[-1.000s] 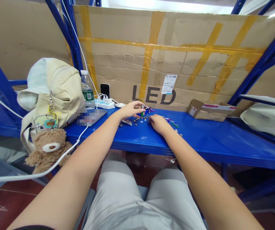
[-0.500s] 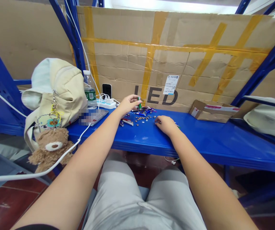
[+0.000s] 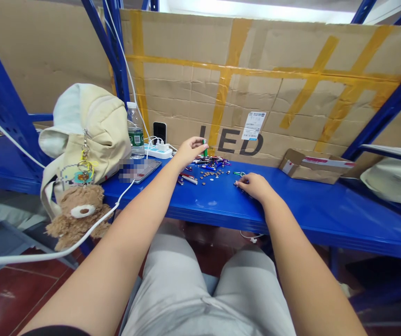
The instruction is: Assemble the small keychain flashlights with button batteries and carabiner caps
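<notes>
You have two hands in view: your left hand (image 3: 188,151), pinching one small green item (image 3: 204,148), and your right hand (image 3: 254,186). You also see one teddy bear (image 3: 78,217), one canvas backpack (image 3: 92,135), one water bottle (image 3: 135,133), one power strip (image 3: 156,150), one flat smartphone (image 3: 148,169) and one cardboard box (image 3: 312,168). The coins (image 3: 210,174) are too many and too small for you to count.

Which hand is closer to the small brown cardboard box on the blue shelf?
The right. The right hand is to the left of the brown cardboard box, not touching it. The left hand is much farther to the box's left.
</notes>
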Motion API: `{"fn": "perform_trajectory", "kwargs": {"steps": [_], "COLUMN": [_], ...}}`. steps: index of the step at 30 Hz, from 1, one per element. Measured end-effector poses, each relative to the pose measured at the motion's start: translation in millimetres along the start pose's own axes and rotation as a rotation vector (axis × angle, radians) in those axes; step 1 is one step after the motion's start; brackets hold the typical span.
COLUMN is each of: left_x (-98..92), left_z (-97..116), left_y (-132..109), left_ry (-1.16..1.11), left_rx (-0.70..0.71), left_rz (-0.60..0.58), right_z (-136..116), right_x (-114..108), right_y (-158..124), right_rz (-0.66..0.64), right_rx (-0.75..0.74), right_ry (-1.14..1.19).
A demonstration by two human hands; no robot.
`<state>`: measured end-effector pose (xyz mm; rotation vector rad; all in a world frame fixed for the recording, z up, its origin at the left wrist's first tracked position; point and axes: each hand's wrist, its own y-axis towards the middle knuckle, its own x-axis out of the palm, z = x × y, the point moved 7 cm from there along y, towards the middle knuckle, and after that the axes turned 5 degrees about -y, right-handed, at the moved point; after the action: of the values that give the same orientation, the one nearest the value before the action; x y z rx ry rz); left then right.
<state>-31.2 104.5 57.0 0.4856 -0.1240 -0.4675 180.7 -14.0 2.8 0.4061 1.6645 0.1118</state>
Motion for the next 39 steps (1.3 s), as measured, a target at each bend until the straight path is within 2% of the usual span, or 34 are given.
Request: {"fn": "perform_trajectory", "kwargs": {"steps": [4, 7, 11, 15, 18, 24, 32, 39], "left_x": [0.8, 9.8, 44.4, 77.4, 86.2, 88.5, 90.8, 88.6], "left_z": [0.1, 0.8, -4.2, -12.1, -9.2, -5.2, -10.6, -8.9], "left_y": [-0.6, -4.8, -18.3, -32.6, -38.1, -44.0, -42.4, -42.1], "left_ry": [0.028, 0.159, 0.364, 0.421, 0.464, 0.52, 0.521, 0.535], "left_rx": [0.004, 0.034, 0.115, 0.152, 0.189, 0.174, 0.195, 0.19], "left_rz": [-0.016, -0.086, -0.324, -0.485, -0.482, -0.516, -0.54, -0.516], "right_z": [1.7, -1.1, -14.4, -26.1, -29.8, -24.1, -30.4, -35.9], "right_x": [4.6, 0.1, -18.8, -30.7, -32.7, -34.6, -32.1, -32.2], "right_y": [3.4, 4.8, 0.4, -6.1, -8.7, -11.1, -9.7, -10.1], "right_rz": [-0.001, 0.074, 0.257, 0.319, 0.323, 0.384, 0.386, 0.375], "right_rx": [0.013, -0.015, -0.074, -0.087, -0.098, -0.05, -0.132, -0.216], "right_ry": [-0.01, -0.055, 0.097, 0.369, 0.464, 0.583, 0.577, 0.535]}}
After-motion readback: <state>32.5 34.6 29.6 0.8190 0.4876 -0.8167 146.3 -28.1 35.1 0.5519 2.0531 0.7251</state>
